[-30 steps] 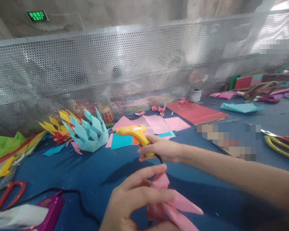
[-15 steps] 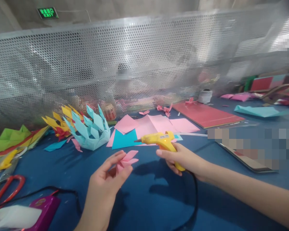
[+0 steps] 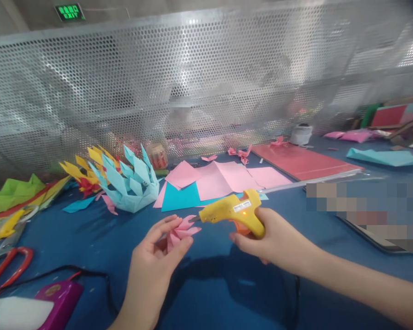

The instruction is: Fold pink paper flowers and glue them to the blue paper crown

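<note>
**"EXIT" Shown on Lit Sign** (image 3: 69,12)

"EXIT" is spelled in glowing green capitals along the lower line of the dark sign, seen at upper left above the perforated metal panel (image 3: 89,82). A row of Chinese characters is set over it, too blurred to be read with certainty. A white label (image 3: 242,206) is borne on the yellow glue gun (image 3: 220,209); its print is too small to be made out. A round emblem (image 3: 53,289) is carried on the purple box (image 3: 65,297) at lower left, and reddish marks (image 3: 162,160) are seen on the jar (image 3: 155,151) near the panel; neither can be deciphered.
</note>
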A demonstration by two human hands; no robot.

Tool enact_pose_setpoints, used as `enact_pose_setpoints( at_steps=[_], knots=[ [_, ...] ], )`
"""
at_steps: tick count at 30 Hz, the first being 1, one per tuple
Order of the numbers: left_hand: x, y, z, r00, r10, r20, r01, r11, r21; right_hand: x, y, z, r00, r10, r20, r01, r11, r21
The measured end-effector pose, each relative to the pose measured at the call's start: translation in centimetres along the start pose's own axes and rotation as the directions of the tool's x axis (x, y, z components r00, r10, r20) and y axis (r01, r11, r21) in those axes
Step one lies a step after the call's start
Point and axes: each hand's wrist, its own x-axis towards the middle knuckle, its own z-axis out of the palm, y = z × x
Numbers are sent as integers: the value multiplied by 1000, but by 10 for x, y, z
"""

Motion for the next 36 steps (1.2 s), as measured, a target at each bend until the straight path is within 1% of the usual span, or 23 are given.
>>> enact_pose_setpoints(
  at_steps=[4,6,9,16,24,36],
  knots=[
    [-2,-2,2,997,78,-18,-78,997,-5,-1,3,5,996,-81,-43,78,994,-72],
    [-2,-3,2,995,94,-19,-94,996,-7,-2,3,6,992,-109,-57,103,989,-105],
    [-4,-3,3,996,89,-24,-89,996,-13,-3,4,8,989,-126,-73,114,982,-148],
    [-6,-1,3,997,73,-25,-74,997,-22,-6,4,9,989,-118,-85,100,976,-195],
    [-7,0,3,998,62,-17,-63,997,-47,-4,3,11,986,-159,-56,146,971,-190],
    [-7,1,4,1000,26,-17,-26,999,-38,-5,4,10,988,-142,-59,131,977,-168]
  ],
)
